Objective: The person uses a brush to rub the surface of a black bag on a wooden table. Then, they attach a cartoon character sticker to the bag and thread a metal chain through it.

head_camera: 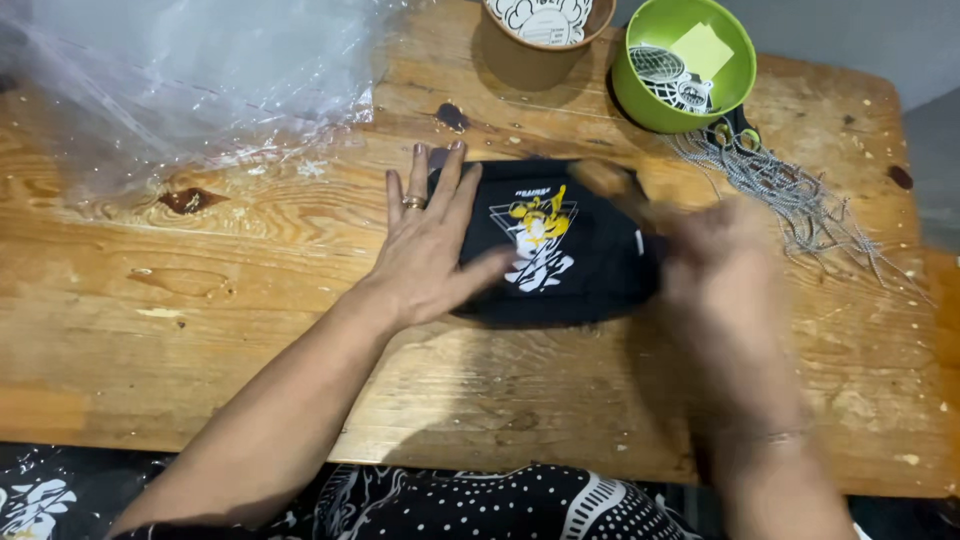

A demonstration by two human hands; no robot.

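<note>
A folded black cloth (pixel 570 270) with a white and yellow print lies in the middle of the wooden table (pixel 250 320). My left hand (pixel 430 240), a ring on one finger, lies flat with fingers spread on the cloth's left part. Blurred by motion, my right hand (pixel 720 260) is over the cloth's right edge; whether it grips the cloth is unclear.
Crumpled clear plastic (pixel 190 70) covers the back left of the table. At the back stand a brown paper cup (pixel 535 35) and a green bowl (pixel 640 95) holding printed tags. Thin grey strings (pixel 800 200) lie at the right. A dark patterned garment (pixel 480 505) runs along the near edge.
</note>
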